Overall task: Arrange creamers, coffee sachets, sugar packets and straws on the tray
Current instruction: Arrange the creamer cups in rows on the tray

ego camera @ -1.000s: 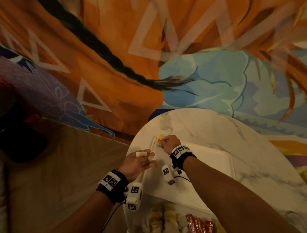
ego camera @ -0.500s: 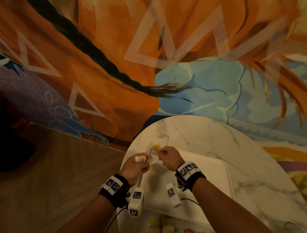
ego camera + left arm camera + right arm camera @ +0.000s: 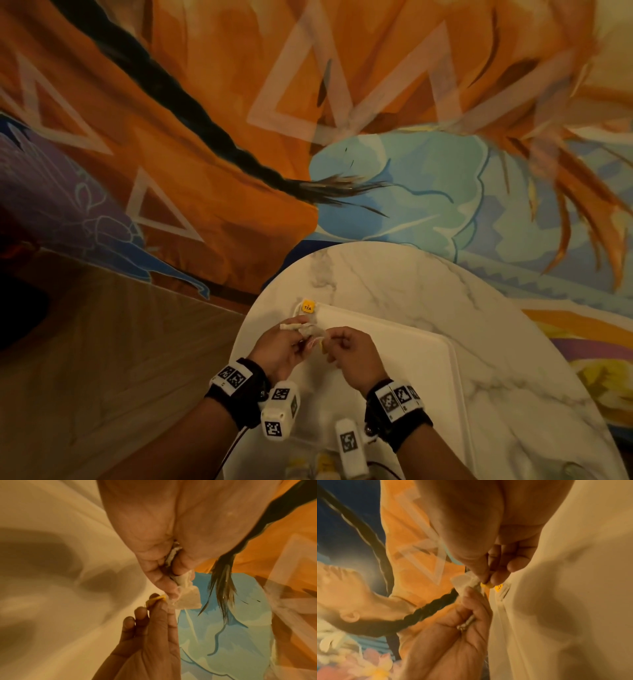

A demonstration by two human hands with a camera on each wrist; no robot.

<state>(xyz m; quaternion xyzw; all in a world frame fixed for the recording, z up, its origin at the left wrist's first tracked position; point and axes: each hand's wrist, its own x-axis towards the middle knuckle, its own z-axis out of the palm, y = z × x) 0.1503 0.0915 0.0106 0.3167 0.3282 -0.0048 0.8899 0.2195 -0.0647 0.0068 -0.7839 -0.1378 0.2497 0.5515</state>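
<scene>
The left hand (image 3: 279,347) pinches a white tea bag (image 3: 186,600) between thumb and fingers, more crumpled white sachet paper tucked in its palm. The right hand (image 3: 352,353) meets it, thumb and forefinger pinching the small yellow tag (image 3: 486,585) just beside the bag; its other fingers curl in. Both hands hover above the near-left part of the white tray (image 3: 411,349). A second yellow tag marked TEA (image 3: 308,306) lies at the tray's far-left corner. The tray rests on the round marble surface (image 3: 428,284). Yellow packets (image 3: 325,466), blurred, lie just near of the tray.
</scene>
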